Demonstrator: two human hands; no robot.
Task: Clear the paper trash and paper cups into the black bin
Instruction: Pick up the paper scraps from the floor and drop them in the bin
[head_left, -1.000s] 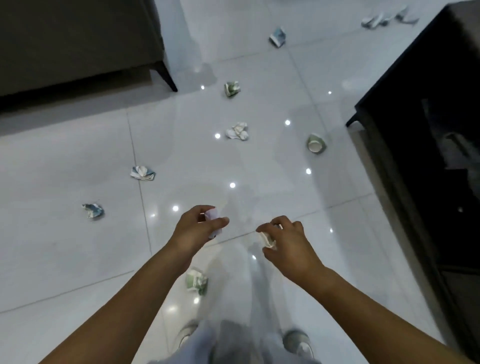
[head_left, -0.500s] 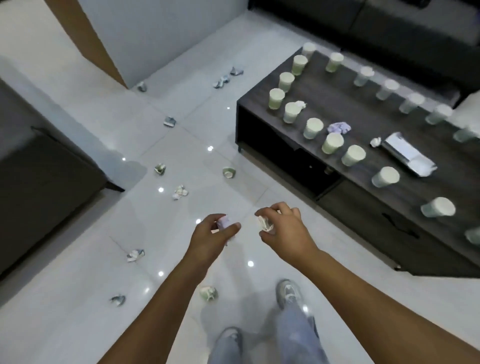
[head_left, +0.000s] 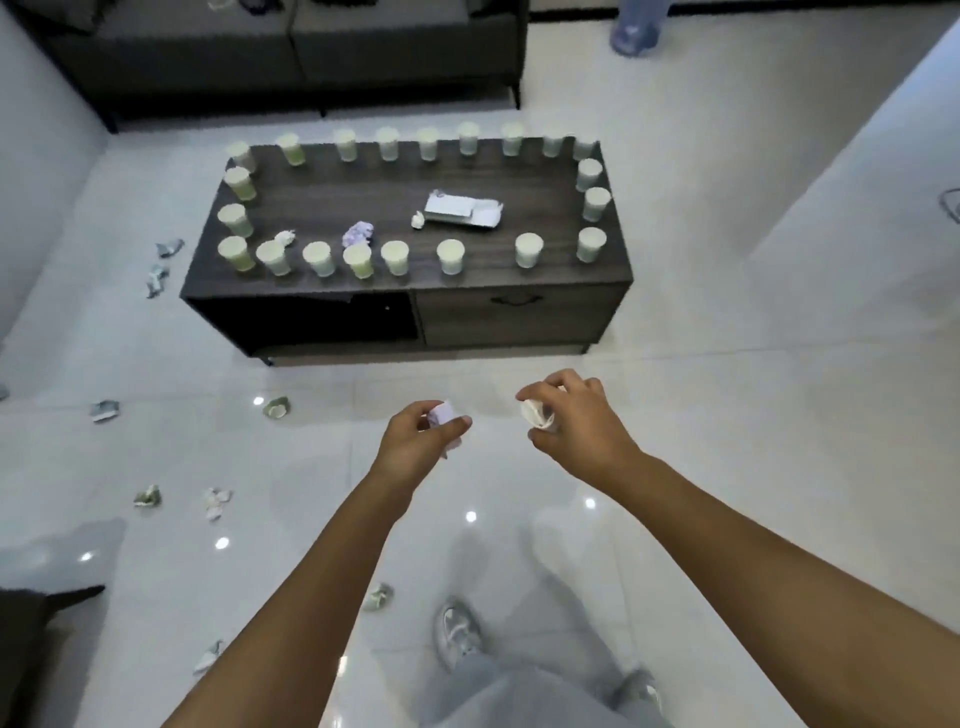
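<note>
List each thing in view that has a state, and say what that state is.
left hand: grips a crumpled paper wad
right hand: grips a crushed paper cup
cups on the table: upright
cup on the floor: on its side
table drawer: closed
table compartment: open

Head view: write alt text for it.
Both hands hold crumpled paper over a white tiled floor: left hand, right hand. Ahead, a dark coffee table is ringed with upright paper cups; paper scraps litter the floor.
</note>
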